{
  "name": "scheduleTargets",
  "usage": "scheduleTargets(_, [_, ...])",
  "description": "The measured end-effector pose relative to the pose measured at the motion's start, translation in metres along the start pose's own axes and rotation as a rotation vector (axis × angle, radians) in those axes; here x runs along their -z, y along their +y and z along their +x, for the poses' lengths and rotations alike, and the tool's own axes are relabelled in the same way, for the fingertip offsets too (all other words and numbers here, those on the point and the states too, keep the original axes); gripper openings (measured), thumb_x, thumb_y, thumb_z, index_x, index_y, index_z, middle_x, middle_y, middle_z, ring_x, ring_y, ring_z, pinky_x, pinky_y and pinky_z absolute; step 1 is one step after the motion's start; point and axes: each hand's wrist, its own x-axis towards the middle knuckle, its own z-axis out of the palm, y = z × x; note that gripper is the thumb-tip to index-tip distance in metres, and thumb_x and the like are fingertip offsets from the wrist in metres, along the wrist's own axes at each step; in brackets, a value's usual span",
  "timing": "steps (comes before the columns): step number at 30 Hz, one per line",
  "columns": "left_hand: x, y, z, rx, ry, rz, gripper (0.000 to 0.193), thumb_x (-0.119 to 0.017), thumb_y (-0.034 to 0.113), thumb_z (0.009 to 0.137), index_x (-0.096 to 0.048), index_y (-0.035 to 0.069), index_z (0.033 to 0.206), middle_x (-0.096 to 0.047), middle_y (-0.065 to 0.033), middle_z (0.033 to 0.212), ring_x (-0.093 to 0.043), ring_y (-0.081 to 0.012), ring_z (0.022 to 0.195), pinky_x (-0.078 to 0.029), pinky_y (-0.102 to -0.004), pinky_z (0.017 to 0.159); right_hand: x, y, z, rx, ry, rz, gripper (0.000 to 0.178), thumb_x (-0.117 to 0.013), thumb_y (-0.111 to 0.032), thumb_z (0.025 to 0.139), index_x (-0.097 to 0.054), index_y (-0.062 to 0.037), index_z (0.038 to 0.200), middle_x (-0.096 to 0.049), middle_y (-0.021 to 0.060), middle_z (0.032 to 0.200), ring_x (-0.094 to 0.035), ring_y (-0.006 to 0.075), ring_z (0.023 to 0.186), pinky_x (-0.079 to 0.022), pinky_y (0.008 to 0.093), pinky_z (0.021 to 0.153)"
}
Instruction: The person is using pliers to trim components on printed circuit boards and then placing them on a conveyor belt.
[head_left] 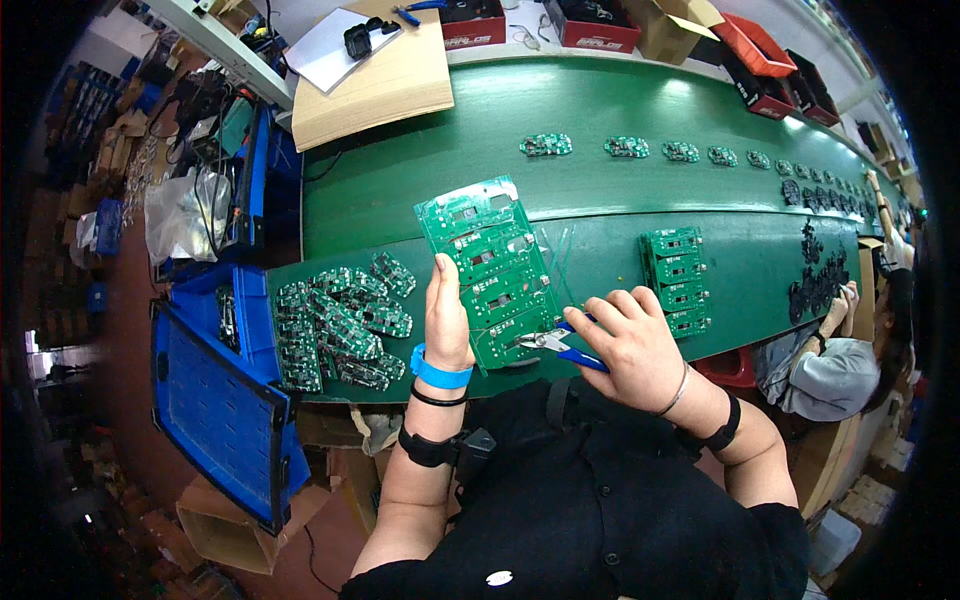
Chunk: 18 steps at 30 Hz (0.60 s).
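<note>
Right hand (640, 350) fingers clamp blue-handled cutters (556, 345) at the green circuit panel (490, 265), which left hand (447, 315) fingers grip steady.

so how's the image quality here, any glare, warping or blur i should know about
Head view: strong fisheye, so the green conveyor belt bows into an arc and the corners go black; overhead light leaves pale glare streaks along the belt's far side; the green circuit panel and the cutters between the hands are sharp, while the rim areas are dim and smeared.
</note>
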Motion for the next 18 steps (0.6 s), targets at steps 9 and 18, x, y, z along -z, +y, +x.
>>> scheduleTargets(9, [0.0021,0.0007,0.0019,-0.004,0.01,-0.005,0.053,-0.015,0.041,0.095,-0.035,0.002,0.125,-0.051,-0.0188,0.114,-0.058,-0.0313,0.095,-0.052,-0.0448,0.078,-0.0065,0.0004,0.0026,0.023,0.055,-0.052,0.054,-0.069,-0.024,0.06,-0.052,-0.0065,0.108,-0.049,0.0052,0.089,-0.046,0.0207,0.082,-0.034,0.0358,0.075])
scheduleTargets(18, [0.0062,0.0014,0.0049,-0.034,-0.015,-0.055,0.054,-0.016,0.042,0.095,-0.034,0.002,0.126,-0.05,-0.0195,0.117,-0.056,-0.0331,0.098,-0.05,-0.047,0.081,-0.0076,0.0025,0.0041,0.059,0.069,-0.057,0.052,-0.068,-0.024,0.061,-0.053,-0.0071,0.108,-0.049,0.0045,0.086,-0.046,0.0195,0.078,-0.035,0.0332,0.071])
